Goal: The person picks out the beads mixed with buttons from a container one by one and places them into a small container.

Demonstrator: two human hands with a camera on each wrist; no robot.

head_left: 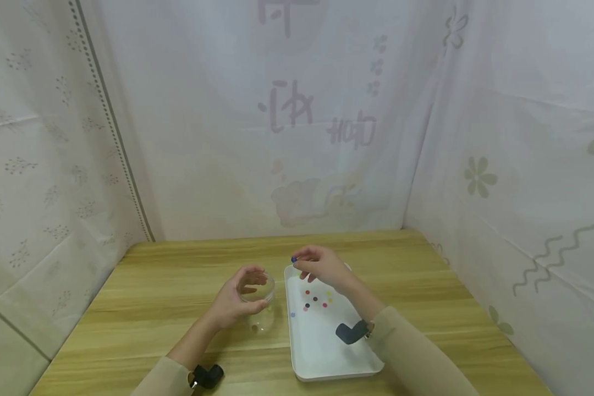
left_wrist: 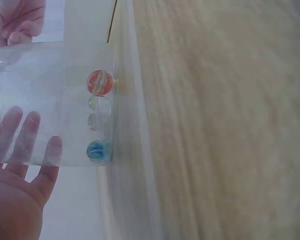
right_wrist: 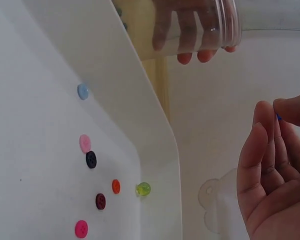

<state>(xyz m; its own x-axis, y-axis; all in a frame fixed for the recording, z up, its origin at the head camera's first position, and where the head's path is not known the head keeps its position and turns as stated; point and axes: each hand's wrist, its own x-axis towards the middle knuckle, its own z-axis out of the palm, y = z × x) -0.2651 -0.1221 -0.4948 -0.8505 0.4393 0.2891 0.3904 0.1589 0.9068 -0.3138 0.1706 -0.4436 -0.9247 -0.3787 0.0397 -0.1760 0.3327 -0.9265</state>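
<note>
My left hand (head_left: 229, 303) grips a clear jar (head_left: 266, 320) near its rim, fingers and thumb curled round it. At the jar's bottom, in the left wrist view, lie an orange-striped marble (left_wrist: 99, 83), a blue-swirled marble (left_wrist: 96, 151) and smaller clear ones between them. Above the far left corner of a white tray (head_left: 322, 355), my right hand (head_left: 325, 268) pinches a small blue marble (head_left: 294, 259) between thumb and fingertip. Only a sliver of it shows in the right wrist view. Inside the tray, a green marble (right_wrist: 143, 189) sits by the wall.
Several buttons lie scattered in the tray, among them a light blue button (right_wrist: 83, 91), a black button (right_wrist: 91, 159) and a hot pink button (right_wrist: 81, 229). The wooden table (head_left: 168, 286) is bordered by printed white curtains (head_left: 218, 137) at the back and sides.
</note>
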